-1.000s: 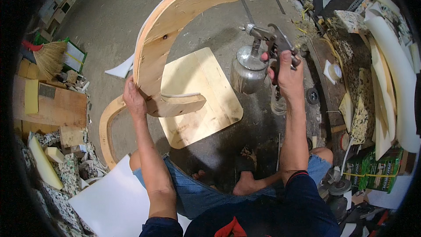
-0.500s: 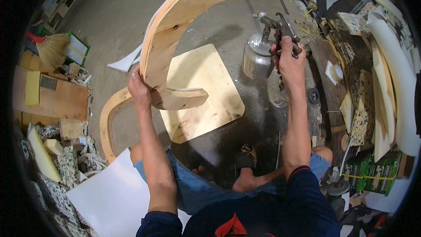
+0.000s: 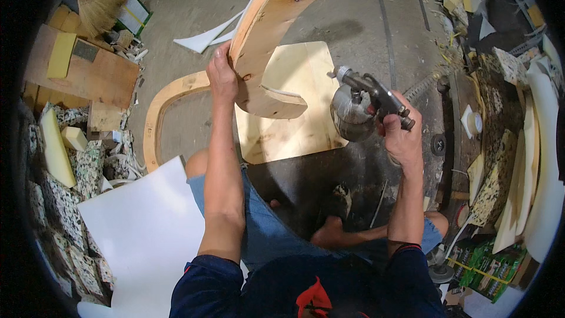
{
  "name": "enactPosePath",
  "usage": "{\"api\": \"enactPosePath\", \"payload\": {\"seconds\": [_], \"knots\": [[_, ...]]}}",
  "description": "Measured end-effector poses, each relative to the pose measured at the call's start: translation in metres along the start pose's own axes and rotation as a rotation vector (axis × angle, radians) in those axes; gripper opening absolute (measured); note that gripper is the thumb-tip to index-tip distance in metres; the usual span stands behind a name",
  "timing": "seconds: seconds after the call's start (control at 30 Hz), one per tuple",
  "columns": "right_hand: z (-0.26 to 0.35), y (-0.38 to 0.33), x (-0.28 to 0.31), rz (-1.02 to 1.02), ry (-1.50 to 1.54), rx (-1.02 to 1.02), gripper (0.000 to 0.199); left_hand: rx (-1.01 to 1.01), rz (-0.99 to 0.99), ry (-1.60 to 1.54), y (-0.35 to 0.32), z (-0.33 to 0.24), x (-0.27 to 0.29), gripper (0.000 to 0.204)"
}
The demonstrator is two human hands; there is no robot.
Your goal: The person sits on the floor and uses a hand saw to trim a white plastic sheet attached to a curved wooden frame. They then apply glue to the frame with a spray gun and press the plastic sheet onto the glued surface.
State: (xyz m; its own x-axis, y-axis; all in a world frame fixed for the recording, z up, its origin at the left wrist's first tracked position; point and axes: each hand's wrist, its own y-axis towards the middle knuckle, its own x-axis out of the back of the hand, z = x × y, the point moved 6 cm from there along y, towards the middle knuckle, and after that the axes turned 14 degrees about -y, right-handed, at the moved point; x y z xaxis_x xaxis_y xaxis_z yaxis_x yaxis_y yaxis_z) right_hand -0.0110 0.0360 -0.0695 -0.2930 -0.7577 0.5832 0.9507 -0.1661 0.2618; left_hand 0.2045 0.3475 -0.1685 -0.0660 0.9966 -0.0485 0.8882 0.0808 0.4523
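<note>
My left hand (image 3: 223,76) is closed around the edge of a curved plywood frame piece (image 3: 259,47), holding it upright with its hook-shaped lower end to the right. White padding runs along its outer edge. In my right hand (image 3: 403,132) is a spray gun (image 3: 376,91), its nozzle toward the plywood piece and apart from it. A metal cup (image 3: 351,115) hangs under the gun. Behind the frame piece lies a flat wooden panel (image 3: 294,135) with rounded corners. Left of my left forearm is another curved wooden part (image 3: 154,121); whether the two join is hidden.
A white sheet (image 3: 141,218) lies by my left leg. Foam offcuts (image 3: 56,147) and a straw broom (image 3: 103,12) are at the left. On the right are long foam strips (image 3: 538,159), a tape roll (image 3: 474,122) and green packages (image 3: 485,271). White scraps (image 3: 203,36) lie beyond my left hand.
My right hand has turned the spray gun, so its nozzle now faces left toward the plywood piece. My left hand keeps its hold on the piece. The whole view has shifted.
</note>
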Motion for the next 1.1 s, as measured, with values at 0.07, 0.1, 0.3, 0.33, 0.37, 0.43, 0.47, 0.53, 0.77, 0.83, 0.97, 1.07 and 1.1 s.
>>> {"api": "enactPosePath", "payload": {"seconds": [0.07,0.1,0.3,0.33,0.37,0.43,0.47,0.53,0.77,0.83,0.97,1.07,1.1], "knots": [[0.001,-0.003,-0.006,0.046,-0.056,-0.005,0.088,0.025,-0.004,-0.065,0.0,-0.001,-0.001,0.067],[0.003,-0.003,-0.007,0.082,-0.066,0.015,0.088,0.034,-0.011,-0.081,0.0,-0.001,-0.002,0.068],[0.009,0.003,0.0,0.003,0.026,0.003,0.07,0.039,-0.013,-0.095,0.0,0.001,-0.004,0.069],[0.008,0.003,0.004,-0.055,0.044,-0.032,0.067,0.04,-0.018,-0.099,0.001,0.002,-0.003,0.069],[0.007,0.001,0.006,-0.133,0.067,-0.083,0.068,0.036,-0.016,-0.088,0.001,0.002,-0.004,0.069],[0.008,-0.004,0.012,-0.275,0.071,-0.103,0.071,0.024,-0.016,-0.064,0.0,0.002,-0.004,0.069],[0.01,-0.004,0.01,-0.263,0.053,-0.091,0.072,0.028,-0.021,-0.072,0.0,0.002,-0.003,0.069],[0.013,-0.007,0.009,-0.228,0.028,-0.078,0.074,0.039,-0.023,-0.092,-0.001,0.002,-0.004,0.069],[0.026,-0.006,-0.011,0.006,0.08,-0.017,0.079,0.033,-0.028,-0.093,-0.002,-0.002,-0.007,0.068],[0.032,-0.004,-0.018,0.004,0.1,0.003,0.079,0.024,-0.018,-0.107,-0.001,-0.003,-0.008,0.067],[0.04,-0.001,-0.014,-0.188,0.103,-0.032,0.081,0.025,-0.012,-0.08,-0.002,-0.002,-0.008,0.066],[0.044,-0.004,-0.006,-0.264,0.118,-0.061,0.079,0.002,0.005,-0.076,-0.002,-0.003,-0.007,0.066],[0.045,-0.005,-0.004,-0.256,0.13,-0.065,0.079,0.004,0.006,-0.059,-0.002,-0.003,-0.007,0.066]]}}
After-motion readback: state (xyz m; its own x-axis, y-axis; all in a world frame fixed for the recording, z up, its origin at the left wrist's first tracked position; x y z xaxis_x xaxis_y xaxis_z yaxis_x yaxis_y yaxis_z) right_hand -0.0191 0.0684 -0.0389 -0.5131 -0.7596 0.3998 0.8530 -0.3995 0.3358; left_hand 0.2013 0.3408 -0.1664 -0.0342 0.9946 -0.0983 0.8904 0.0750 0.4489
